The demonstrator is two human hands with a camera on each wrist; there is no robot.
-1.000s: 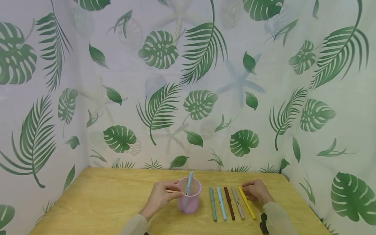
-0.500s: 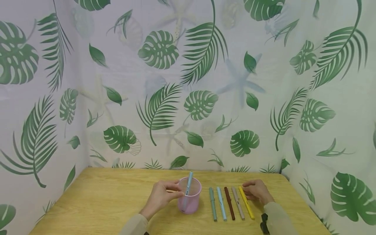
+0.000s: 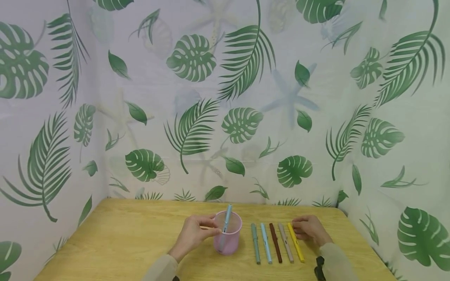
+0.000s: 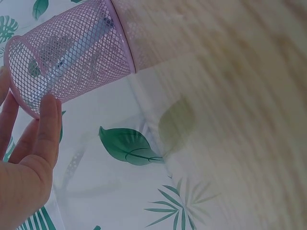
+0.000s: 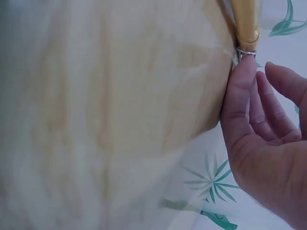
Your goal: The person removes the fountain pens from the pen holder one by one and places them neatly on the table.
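Observation:
A pink mesh cup (image 3: 228,239) stands on the wooden table (image 3: 133,242) with a light blue pen (image 3: 225,225) leaning inside it. My left hand (image 3: 197,234) grips the cup's left side near the rim. In the left wrist view the fingers (image 4: 48,124) lie against the cup (image 4: 72,52). Right of the cup several pens lie in a row: grey-green (image 3: 255,244), light blue (image 3: 265,244), dark red (image 3: 275,242), tan (image 3: 285,242) and yellow (image 3: 295,242). My right hand (image 3: 310,230) rests beside the yellow pen, one fingertip (image 5: 242,76) touching the clip end of that pen (image 5: 245,24).
Leaf-printed curtains (image 3: 225,117) close in the table on the back, left and right. The table's right edge (image 3: 365,246) runs close past my right hand. Bare wood stretches left of the cup.
Both hands, the cup and the pens stay where they were. Only the head view has shifted slightly.

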